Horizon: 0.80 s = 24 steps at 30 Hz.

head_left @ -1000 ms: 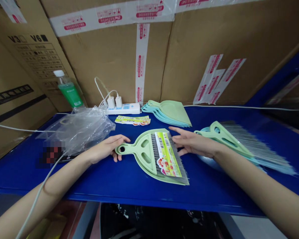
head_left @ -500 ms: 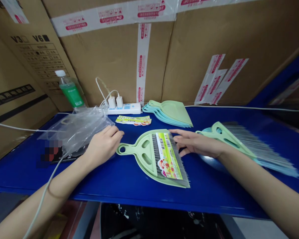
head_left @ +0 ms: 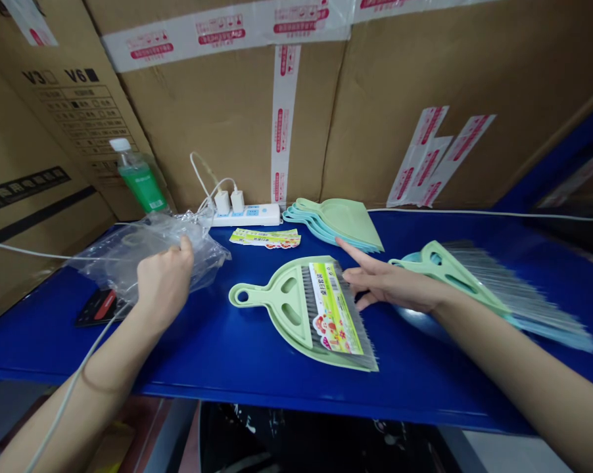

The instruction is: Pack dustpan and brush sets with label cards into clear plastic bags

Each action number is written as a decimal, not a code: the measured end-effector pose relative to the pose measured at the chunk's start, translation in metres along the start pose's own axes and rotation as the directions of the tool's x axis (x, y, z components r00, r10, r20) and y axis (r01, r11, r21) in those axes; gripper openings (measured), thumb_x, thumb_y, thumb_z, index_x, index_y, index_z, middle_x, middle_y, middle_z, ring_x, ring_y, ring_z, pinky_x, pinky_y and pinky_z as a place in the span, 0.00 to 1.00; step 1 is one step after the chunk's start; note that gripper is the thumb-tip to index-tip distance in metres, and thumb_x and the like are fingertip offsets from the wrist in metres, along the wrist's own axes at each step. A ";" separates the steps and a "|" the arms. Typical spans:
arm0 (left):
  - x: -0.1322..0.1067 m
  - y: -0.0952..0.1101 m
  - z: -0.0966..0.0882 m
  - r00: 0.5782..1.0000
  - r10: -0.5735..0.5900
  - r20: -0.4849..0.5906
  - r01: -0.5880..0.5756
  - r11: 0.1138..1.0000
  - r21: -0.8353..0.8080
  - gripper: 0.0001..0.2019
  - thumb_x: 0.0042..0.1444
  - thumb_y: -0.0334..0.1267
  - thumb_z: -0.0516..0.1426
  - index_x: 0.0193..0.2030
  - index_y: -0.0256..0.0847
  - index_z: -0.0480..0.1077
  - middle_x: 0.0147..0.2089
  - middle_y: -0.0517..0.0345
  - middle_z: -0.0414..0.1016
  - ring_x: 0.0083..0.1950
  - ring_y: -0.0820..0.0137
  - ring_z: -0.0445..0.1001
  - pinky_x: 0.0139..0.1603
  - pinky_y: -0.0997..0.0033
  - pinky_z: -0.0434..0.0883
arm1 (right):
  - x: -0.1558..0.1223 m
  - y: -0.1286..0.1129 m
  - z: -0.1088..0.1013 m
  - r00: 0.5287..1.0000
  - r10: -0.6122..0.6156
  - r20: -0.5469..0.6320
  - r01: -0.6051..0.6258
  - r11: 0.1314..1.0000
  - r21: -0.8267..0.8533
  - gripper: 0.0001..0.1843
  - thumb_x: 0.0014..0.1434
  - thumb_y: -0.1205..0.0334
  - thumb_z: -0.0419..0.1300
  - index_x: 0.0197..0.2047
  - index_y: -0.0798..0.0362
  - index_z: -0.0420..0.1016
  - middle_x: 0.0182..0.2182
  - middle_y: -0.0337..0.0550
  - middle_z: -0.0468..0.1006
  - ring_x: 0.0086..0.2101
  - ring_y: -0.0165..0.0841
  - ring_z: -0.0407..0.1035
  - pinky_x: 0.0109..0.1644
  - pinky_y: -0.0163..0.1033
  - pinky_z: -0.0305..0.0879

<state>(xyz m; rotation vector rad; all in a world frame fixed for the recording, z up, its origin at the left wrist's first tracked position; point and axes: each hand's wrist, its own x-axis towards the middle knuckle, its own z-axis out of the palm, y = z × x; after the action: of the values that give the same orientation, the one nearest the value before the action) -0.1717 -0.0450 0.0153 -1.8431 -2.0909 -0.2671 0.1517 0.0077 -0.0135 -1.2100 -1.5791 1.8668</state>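
Note:
My left hand (head_left: 164, 282) is closed at the clear plastic bags (head_left: 114, 253), its fingers curled onto the film; the fingertips are partly hidden. My right hand (head_left: 382, 279) is open, index finger stretched out, beside the bristles of a brush. That green hand brush (head_left: 304, 305) lies inside a green dustpan (head_left: 286, 338), handles to the left. A yellow and white printed card (head_left: 338, 309) lies across the bristles. Behind my right wrist, more brushes (head_left: 467, 282), green and blue with grey bristles, are stacked on the table.
Nested green and blue dustpans (head_left: 348, 220) stand at the back. Printed cards (head_left: 265, 238) lie before a white power strip (head_left: 252, 215) with two plugged-in chargers. A green-labelled bottle (head_left: 141, 180) stands back left. A phone (head_left: 95, 307) lies by the bags. Cardboard boxes (head_left: 217, 118) wall the blue table (head_left: 227, 374).
My left hand has moved left, from beside the dustpan handle onto the plastic bags, which have shifted shape. My right hand's index finger has lifted slightly; the brush and dustpan stay put.

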 end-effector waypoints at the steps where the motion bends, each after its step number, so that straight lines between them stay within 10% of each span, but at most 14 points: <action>1: 0.000 0.000 -0.002 1.000 -0.008 0.004 0.008 0.998 0.062 0.22 0.53 0.23 0.43 0.50 0.29 0.70 0.28 0.42 0.74 0.33 0.54 0.75 0.28 0.66 0.63 | 0.000 -0.001 0.001 1.000 0.000 -0.001 0.000 1.000 -0.007 0.53 0.58 0.57 0.60 0.70 0.42 0.22 0.28 0.33 0.72 0.31 0.30 0.71 0.33 0.33 0.74; 7: 0.002 0.001 -0.011 0.998 0.068 -0.018 -0.059 0.955 0.289 0.17 0.54 0.23 0.43 0.34 0.36 0.72 0.28 0.44 0.73 0.34 0.55 0.74 0.26 0.66 0.59 | 0.005 -0.002 0.004 0.999 0.003 -0.048 -0.007 0.995 -0.095 0.41 0.55 0.59 0.62 0.69 0.43 0.49 0.28 0.34 0.67 0.30 0.27 0.68 0.27 0.28 0.70; 12: -0.008 0.009 -0.010 0.932 0.302 -0.202 -0.286 0.952 0.104 0.17 0.61 0.29 0.44 0.44 0.38 0.74 0.35 0.44 0.76 0.38 0.57 0.73 0.34 0.63 0.65 | 0.008 -0.002 0.005 0.997 -0.023 -0.072 0.010 0.986 -0.167 0.27 0.49 0.61 0.66 0.53 0.51 0.70 0.35 0.39 0.71 0.34 0.28 0.69 0.28 0.30 0.69; 16: -0.017 0.021 -0.002 0.718 0.658 -0.226 -0.690 0.715 -0.109 0.20 0.65 0.31 0.41 0.47 0.40 0.74 0.41 0.47 0.78 0.40 0.63 0.74 0.37 0.66 0.68 | 0.007 -0.003 0.005 0.995 -0.033 -0.097 0.016 0.986 -0.166 0.28 0.45 0.61 0.68 0.50 0.52 0.68 0.39 0.42 0.73 0.38 0.32 0.70 0.30 0.32 0.67; 20: -0.019 0.025 0.006 0.430 0.851 -0.301 -0.882 0.467 0.059 0.18 0.65 0.27 0.42 0.44 0.38 0.73 0.36 0.53 0.78 0.35 0.68 0.73 0.33 0.70 0.68 | 0.006 -0.004 0.003 0.993 -0.021 -0.116 0.004 0.990 -0.138 0.28 0.41 0.62 0.70 0.46 0.51 0.67 0.40 0.42 0.74 0.41 0.35 0.71 0.35 0.36 0.68; 24: -0.016 0.023 0.008 0.436 0.851 -0.294 -0.872 0.480 0.093 0.13 0.63 0.27 0.46 0.42 0.37 0.72 0.34 0.55 0.76 0.34 0.68 0.72 0.32 0.70 0.69 | 0.004 -0.006 0.003 0.987 -0.001 -0.163 -0.012 0.996 -0.083 0.25 0.41 0.62 0.70 0.43 0.49 0.67 0.39 0.40 0.75 0.40 0.34 0.72 0.36 0.35 0.68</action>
<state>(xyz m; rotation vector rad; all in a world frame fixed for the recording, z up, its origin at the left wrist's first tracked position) -0.1481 -0.0540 -0.0002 -2.4547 -0.7075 -0.3165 0.1457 0.0107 -0.0096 -1.3675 -1.5794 1.6727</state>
